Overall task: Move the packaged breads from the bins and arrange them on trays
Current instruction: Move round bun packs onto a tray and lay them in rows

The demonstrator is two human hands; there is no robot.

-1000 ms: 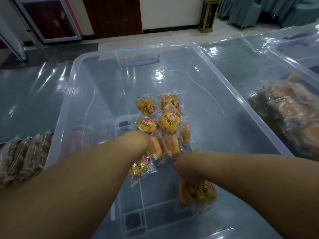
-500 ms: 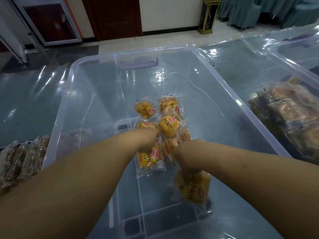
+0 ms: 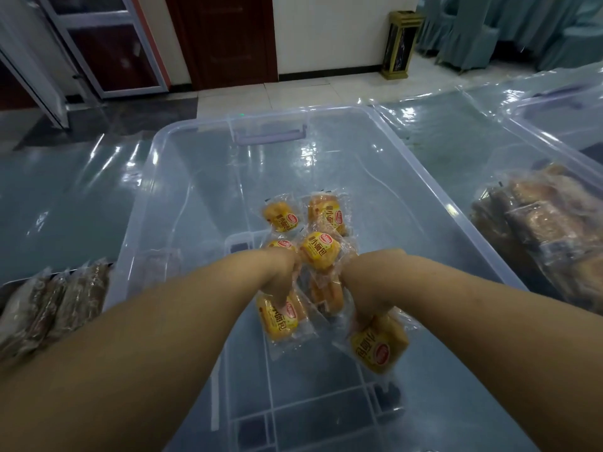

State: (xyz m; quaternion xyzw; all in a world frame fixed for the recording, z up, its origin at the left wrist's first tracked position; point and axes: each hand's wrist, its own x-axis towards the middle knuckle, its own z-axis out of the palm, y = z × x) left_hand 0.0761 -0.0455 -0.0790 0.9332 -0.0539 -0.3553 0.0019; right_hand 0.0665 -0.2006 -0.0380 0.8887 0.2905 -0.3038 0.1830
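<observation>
Both forearms bare up to frame edge; left hand [image 3: 281,279], right hand [image 3: 364,296] bare.

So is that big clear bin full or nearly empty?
Nearly empty. The clear bin holds only a small cluster of yellow bread packets; most of its floor shows bare.

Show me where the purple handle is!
In the head view, the purple handle sits on the far wall of the clear bin, top middle, beyond the yellow bread packs.
</observation>
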